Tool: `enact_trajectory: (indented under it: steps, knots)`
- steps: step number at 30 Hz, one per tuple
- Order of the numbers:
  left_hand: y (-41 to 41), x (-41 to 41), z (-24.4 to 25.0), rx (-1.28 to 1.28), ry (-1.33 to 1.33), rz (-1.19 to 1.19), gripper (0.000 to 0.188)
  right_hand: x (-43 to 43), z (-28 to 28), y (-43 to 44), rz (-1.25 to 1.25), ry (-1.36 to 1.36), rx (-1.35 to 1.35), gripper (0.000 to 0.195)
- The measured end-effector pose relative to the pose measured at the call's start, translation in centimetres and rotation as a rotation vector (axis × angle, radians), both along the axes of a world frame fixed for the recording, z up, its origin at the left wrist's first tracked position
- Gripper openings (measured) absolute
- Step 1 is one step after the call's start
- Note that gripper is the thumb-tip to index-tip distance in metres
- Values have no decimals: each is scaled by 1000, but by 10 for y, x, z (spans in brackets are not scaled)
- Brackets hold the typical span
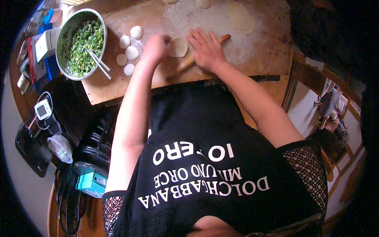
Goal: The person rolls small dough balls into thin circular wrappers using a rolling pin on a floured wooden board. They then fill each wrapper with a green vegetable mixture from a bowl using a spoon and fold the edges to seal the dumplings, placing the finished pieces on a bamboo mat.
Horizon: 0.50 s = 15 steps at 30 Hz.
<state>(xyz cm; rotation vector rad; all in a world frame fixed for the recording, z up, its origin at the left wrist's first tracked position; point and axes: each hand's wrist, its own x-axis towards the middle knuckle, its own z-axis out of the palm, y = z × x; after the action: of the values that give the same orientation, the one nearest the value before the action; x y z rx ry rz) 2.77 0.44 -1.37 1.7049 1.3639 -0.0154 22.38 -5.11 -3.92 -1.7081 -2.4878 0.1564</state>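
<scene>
My left hand [157, 49], slightly blurred, has its fingers curled at the left edge of a thin round dough wrapper [178, 47] and pinches it. Flat on a wooden rolling pin [187, 62] lies the palm of my right hand [206, 49], its fingers stretched out and a little apart. The pin slants just to the right of and below the wrapper; its middle is hidden under that hand. Left of my left hand, several small flattened dough pieces [132, 53] rest on the floured wooden board [100, 91]. Several rolled wrappers [241, 20] overlap at the upper right.
A metal bowl [59, 59] of chopped green filling [86, 44] stands on the left, metal chopsticks [100, 63] leaning over its rim. More dough [203, 3] lies at the far edge. Below left are a white device with a screen [43, 110], a plastic container [60, 148] and a turquoise box [91, 182].
</scene>
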Motion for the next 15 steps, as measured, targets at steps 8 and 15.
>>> enact_trajectory:
  steps: [8,15]
  knots:
    - [1,15,11,9,86,-83,28,-41,3,79,-76,71,135,57]
    - [-5,-11,5,-76,-15,130,30,2,4,-9,-47,68,-58,55]
